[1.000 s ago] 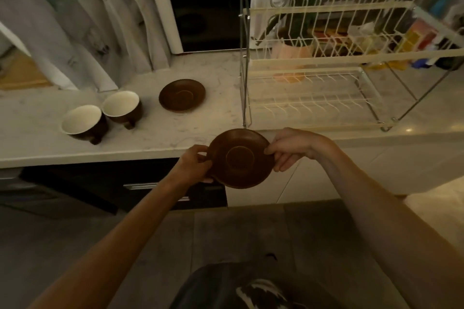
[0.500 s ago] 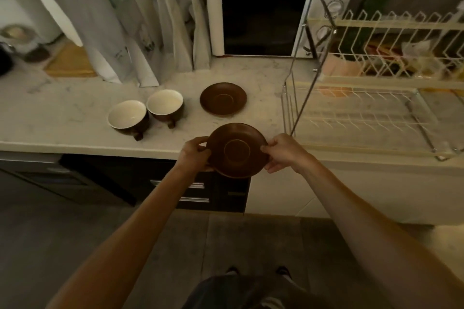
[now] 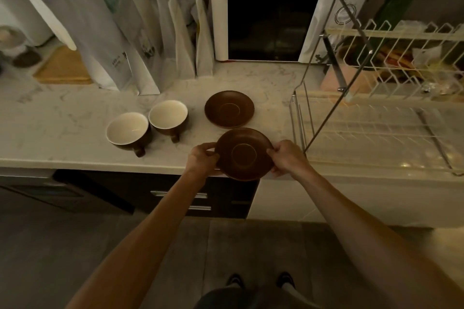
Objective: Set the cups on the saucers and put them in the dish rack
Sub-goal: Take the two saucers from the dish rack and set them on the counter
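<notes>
Left hand (image 3: 204,159) and right hand (image 3: 285,157) each closed on opposite rims of brown saucer (image 3: 244,154), at countertop (image 3: 62,123) edge

Both bare forearms reaching forward from the lower corners, converging toward the middle. Left hand (image 3: 204,159) curled, knuckles up, fingers (image 3: 210,151) pinching the left rim of a brown saucer (image 3: 244,154), thumb on top of the edge. Right hand (image 3: 286,157) mirroring it on the right rim, thumb over the edge, remaining fingers tucked beneath and mostly hidden. Wrists roughly level, palms facing each other across the saucer, elbows spread wide. Saucer gripped between the two hands, held nearly flat. Two feet in dark shoes (image 3: 261,280) visible far below, side by side, toes pointing ahead.
</notes>
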The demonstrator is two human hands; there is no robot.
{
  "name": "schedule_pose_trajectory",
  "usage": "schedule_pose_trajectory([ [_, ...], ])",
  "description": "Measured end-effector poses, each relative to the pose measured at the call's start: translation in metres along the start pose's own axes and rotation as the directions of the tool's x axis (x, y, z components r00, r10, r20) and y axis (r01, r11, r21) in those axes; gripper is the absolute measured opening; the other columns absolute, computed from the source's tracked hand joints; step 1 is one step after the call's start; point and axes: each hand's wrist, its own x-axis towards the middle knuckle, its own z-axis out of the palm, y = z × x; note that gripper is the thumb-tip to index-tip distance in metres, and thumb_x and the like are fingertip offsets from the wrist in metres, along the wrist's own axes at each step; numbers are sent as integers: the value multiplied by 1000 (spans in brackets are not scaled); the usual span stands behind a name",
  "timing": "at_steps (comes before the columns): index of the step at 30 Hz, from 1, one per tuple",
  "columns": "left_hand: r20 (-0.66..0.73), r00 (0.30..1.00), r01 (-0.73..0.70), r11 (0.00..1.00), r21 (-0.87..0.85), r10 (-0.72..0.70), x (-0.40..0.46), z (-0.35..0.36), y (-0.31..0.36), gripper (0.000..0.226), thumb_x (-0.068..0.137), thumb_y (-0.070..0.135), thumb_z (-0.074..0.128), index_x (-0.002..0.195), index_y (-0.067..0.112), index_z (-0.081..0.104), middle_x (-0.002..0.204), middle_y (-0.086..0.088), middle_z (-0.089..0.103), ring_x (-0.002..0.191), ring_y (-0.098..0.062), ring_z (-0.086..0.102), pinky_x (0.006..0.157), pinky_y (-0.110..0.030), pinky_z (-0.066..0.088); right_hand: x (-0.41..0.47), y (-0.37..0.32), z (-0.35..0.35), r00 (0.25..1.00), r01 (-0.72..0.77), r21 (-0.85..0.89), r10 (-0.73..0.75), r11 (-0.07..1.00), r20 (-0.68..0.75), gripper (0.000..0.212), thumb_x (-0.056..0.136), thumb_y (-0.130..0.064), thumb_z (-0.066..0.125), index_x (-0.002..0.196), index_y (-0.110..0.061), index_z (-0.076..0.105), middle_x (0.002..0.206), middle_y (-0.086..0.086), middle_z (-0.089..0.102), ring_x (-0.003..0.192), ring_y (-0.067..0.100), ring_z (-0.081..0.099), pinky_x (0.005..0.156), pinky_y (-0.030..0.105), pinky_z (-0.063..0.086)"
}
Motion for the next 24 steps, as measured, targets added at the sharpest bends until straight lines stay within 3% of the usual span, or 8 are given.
schedule_pose_trajectory([
  [5,9,1000,28,1000,4,-28,12,1,-2,43,92,-2,54,132,13,53,112,-14,66,90,-26,69,77,-43,60,6,0,3,1000,-7,-61,5,998,-24,26,100,-29,51,103,-7,64,75,12,74,57,22,73,63,38,64],
  [11,11,1000,20,999,41,-21,21,0,-4,43,91,0,55,131,15,53,114,-13,67,88,-25,71,78,-42,61,12,-3,4,999,-4,-82,0,997,-49,26,99,-28,52,103,-6,64,80,14,73,55,22,72,56,35,63],
  [16,20,1000,-9,997,77,7,22,1,-2,41,92,2,55,130,15,52,104,-6,67,82,-21,70,77,-40,61,17,-1,5,997,6,-145,-18,989,-80,27,99,-30,51,104,-8,64,76,12,74,51,21,71,56,34,62],
  [18,22,999,-28,996,89,26,23,1,-3,42,92,1,55,131,15,52,112,-9,65,82,-20,68,80,-43,60,19,0,5,995,16,-181,-32,983,-89,27,99,-31,51,104,-9,64,75,10,73,48,18,70,54,32,62],
  [21,31,999,-35,996,87,33,23,1,-3,43,91,0,55,131,15,51,121,-13,63,86,-22,67,78,-41,60,21,1,6,994,19,-204,-40,979,-103,25,98,-31,52,102,-10,65,78,10,73,50,19,70,56,32,62],
  [24,33,999,-27,998,60,25,24,1,-1,42,91,0,56,131,14,52,121,-15,63,83,-21,67,75,-40,61,24,1,8,989,30,-238,-63,971,-132,29,95,-36,54,104,-11,66,86,11,73,67,26,73,67,38,63],
])
